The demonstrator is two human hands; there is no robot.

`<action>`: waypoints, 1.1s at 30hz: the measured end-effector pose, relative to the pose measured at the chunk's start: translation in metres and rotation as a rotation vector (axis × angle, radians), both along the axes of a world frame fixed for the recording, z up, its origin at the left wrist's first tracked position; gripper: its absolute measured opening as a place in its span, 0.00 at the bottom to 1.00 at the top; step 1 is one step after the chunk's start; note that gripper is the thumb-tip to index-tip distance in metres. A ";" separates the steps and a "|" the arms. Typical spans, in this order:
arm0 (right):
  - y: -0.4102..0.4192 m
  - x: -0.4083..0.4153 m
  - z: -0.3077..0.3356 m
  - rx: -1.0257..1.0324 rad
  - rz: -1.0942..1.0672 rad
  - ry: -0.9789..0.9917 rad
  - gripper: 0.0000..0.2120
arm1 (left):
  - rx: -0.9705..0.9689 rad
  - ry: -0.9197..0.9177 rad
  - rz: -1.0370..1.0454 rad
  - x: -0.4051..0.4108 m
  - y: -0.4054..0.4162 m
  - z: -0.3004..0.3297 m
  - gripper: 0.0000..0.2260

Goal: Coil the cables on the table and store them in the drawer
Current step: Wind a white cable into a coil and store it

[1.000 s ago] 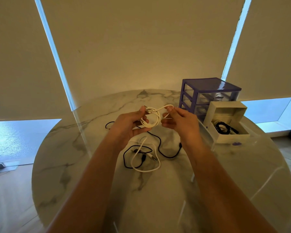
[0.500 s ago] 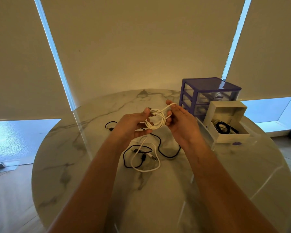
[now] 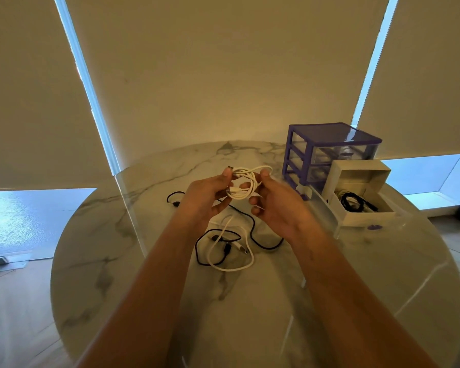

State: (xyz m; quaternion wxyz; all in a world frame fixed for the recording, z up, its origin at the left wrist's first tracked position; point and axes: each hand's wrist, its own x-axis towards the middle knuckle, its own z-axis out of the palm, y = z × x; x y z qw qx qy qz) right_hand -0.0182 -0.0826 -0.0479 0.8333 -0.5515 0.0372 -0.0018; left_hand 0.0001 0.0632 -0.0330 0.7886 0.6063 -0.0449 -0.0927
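Head view: the left hand and right hand both pinch a nearly wound white cable coil above the round marble desk. A coiled black cable already lies in the pulled-out white drawer. A loose black cable and loose white cable remain uncoiled.

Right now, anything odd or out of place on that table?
Nothing damaged or spilled. Loose black cable and loose white cable lie tangled, overlapping, on the table. The pulled-out drawer already holds cable. Both hands hold the white coil.
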 end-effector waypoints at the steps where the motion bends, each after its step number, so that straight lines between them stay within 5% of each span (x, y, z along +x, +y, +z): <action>1: 0.002 0.000 0.001 0.010 0.017 -0.007 0.15 | 0.001 0.000 0.010 0.000 0.000 0.001 0.08; 7: 0.007 -0.009 0.009 0.009 0.179 -0.077 0.10 | -0.004 -0.012 -0.007 0.001 0.003 0.000 0.10; 17: 0.018 -0.006 0.005 -0.159 0.023 -0.077 0.19 | -0.001 -0.061 0.097 0.001 -0.001 -0.001 0.09; 26: 0.009 -0.007 0.003 -0.671 0.094 0.037 0.16 | -0.209 -0.018 0.335 0.009 0.012 0.004 0.07; 33: 0.004 -0.007 0.005 -0.865 0.049 0.013 0.15 | -0.217 -0.026 0.276 0.009 0.008 0.000 0.08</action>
